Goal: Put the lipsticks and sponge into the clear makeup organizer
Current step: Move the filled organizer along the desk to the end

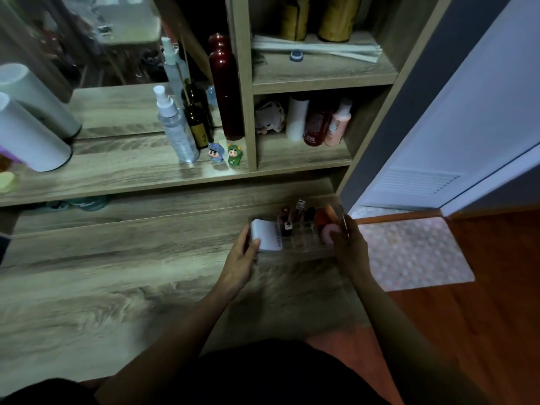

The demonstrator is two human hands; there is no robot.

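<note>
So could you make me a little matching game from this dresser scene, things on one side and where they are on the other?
Things:
1. pink sponge
2. white compact
3. two small figurines
4. dark red bottle

Places:
A. by the left hand
B. upright by the shelf divider
C. right end of the clear organizer, by the right hand
D. in front of the spray bottle

Pairs: 1-C, 2-A, 3-D, 4-B

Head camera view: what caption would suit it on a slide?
Both hands grip the clear makeup organizer, lipsticks and pink sponge inside.
</note>
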